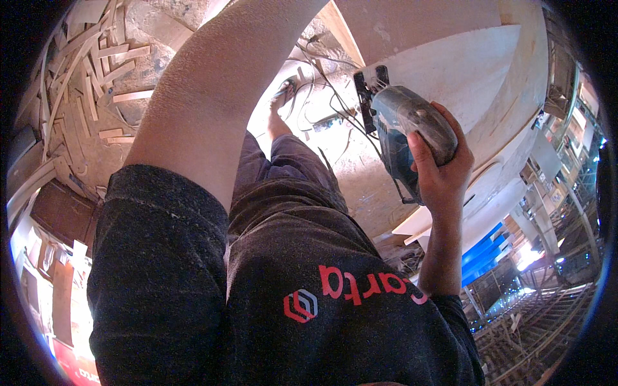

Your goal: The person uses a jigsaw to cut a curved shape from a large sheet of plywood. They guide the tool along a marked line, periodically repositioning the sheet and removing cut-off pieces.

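Head view: my right hand [441,170] is clenched around the handle of a blue jigsaw [402,132] at three o'clock, its base against a pale plywood board [463,71]. My left arm rises toward twelve o'clock, hand out of sight. Cutting looks underway; next calls for steady guiding.

Dusty floor [360,174], wood offcut pile [84,77] left, loose cables [322,96], pale curved panels [489,64] right.

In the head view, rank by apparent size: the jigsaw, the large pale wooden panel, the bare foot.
1. Pale wooden panel, largest.
2. Blue-grey jigsaw, held in the right hand close to the camera, so its size is exaggerated.
3. Bare foot, smallest, farthest away.
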`<state>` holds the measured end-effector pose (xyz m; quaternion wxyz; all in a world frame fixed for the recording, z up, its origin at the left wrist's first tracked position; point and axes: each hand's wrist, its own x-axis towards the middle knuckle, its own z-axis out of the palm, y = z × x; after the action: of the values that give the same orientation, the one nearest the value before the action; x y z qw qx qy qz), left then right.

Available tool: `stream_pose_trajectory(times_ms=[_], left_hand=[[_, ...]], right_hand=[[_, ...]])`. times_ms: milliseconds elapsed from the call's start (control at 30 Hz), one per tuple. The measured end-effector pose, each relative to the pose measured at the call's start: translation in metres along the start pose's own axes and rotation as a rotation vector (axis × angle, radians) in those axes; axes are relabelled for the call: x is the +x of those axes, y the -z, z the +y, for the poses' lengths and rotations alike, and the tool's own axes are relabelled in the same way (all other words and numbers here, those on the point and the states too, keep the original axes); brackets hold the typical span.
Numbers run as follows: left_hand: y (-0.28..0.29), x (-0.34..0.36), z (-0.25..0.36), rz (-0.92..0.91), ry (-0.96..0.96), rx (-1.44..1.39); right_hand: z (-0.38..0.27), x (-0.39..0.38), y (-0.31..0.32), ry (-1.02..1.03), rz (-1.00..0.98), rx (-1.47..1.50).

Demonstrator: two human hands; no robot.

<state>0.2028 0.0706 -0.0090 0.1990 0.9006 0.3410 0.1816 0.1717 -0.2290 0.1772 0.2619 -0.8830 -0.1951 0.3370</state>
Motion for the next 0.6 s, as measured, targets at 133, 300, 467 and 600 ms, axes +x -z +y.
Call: stream_pose_trajectory(times_ms=[133,300,467,600], left_hand=[[0.0007,-0.0006,0.0010,-0.013,-0.007,-0.002],[0.0002,-0.0011,0.0010,-0.009,0.001,-0.015],[0.0029,-0.0026,0.0029,-0.027,0.001,0.002],[0.0021,-0.0025,0.0024,-0.016,0.004,-0.025]], right_hand=[[-0.0019,0.0014,-0.0005,-0.005,0.004,0.004],[-0.0056,0.0020,-0.0016,-0.012,0.008,0.011],[-0.0054,0.0024,-0.0008,-0.016,0.004,-0.002],[-0.0061,0.0033,-0.0018,-0.026,0.004,0.005]])
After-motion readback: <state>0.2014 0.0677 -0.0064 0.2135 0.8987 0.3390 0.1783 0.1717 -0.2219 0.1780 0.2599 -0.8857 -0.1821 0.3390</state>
